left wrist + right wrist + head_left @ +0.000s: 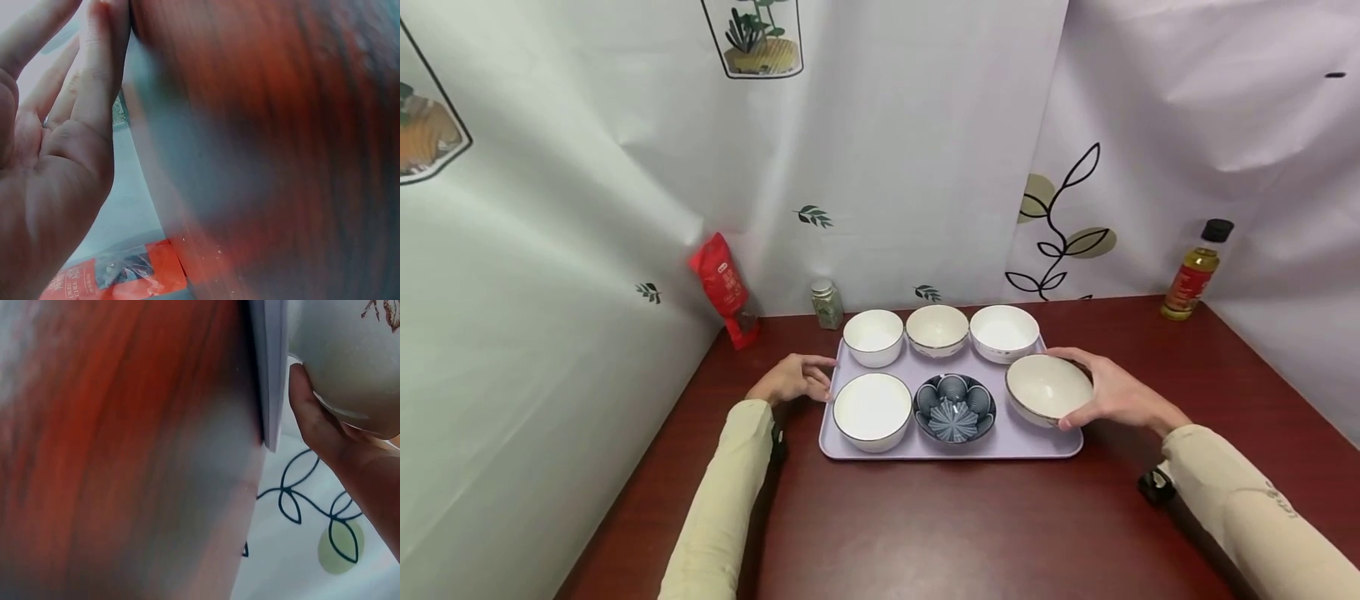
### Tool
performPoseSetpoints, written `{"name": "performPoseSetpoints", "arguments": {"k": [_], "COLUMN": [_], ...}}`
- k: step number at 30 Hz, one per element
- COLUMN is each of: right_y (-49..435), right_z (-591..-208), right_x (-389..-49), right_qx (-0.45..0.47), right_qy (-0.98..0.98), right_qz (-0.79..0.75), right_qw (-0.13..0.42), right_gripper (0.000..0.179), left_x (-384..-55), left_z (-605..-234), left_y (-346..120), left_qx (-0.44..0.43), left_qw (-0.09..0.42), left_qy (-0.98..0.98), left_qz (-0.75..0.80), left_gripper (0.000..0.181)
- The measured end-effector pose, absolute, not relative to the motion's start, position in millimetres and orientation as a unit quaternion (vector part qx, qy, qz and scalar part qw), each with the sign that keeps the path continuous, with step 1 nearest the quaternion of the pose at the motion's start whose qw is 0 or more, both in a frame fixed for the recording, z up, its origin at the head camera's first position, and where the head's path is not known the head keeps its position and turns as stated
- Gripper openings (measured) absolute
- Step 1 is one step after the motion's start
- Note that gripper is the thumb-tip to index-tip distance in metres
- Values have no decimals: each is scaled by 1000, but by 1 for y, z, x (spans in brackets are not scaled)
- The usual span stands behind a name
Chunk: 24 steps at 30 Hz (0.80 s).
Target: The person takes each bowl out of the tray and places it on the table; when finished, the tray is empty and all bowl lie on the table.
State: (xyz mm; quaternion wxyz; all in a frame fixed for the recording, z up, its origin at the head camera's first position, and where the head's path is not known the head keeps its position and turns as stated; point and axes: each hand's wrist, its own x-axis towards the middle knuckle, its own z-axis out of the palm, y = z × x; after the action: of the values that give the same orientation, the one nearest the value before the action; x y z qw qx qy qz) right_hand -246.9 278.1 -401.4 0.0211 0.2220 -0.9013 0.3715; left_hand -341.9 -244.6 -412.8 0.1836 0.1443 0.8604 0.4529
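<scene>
A lilac tray [880, 451] bears two rows of three bowls. My right hand [1112, 393] grips the cream bowl [1047, 386] at the front right, thumb on its near side and fingers around the far side. In the right wrist view that bowl [350, 369] shows a brown leaf print, close by the tray's edge [272, 369]. Beside the tray's left edge is my left hand [793, 379], its fingers extended toward the rim and holding nothing. Nearest to it stand a white bowl [872, 408] in front and a smaller white bowl [874, 335] behind.
A blue patterned bowl [953, 408] sits mid-front; a cream bowl [937, 329] and a white bowl [1004, 332] are behind. Along the wall are a red packet [722, 283], a spice jar [827, 304] and an oil bottle [1195, 271]. Dark red wood [970, 533] forms the tabletop.
</scene>
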Motion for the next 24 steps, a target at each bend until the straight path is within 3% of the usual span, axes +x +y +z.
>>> {"name": "performPoseSetpoints", "arguments": {"k": [14, 24], "right_y": [331, 335], "right_z": [-387, -397], "right_x": [-269, -303], "right_qx": [130, 27], "right_qy": [-927, -928], "right_qz": [351, 372], "right_qw": [22, 11], "right_gripper": [98, 114], "left_x": [-342, -342], "left_z": [-417, -416], "left_y": [-244, -240], "left_qx": [134, 137], "left_qw": [163, 151], "left_qy": [881, 883], "left_qz": [422, 423], "left_gripper": [70, 69]}}
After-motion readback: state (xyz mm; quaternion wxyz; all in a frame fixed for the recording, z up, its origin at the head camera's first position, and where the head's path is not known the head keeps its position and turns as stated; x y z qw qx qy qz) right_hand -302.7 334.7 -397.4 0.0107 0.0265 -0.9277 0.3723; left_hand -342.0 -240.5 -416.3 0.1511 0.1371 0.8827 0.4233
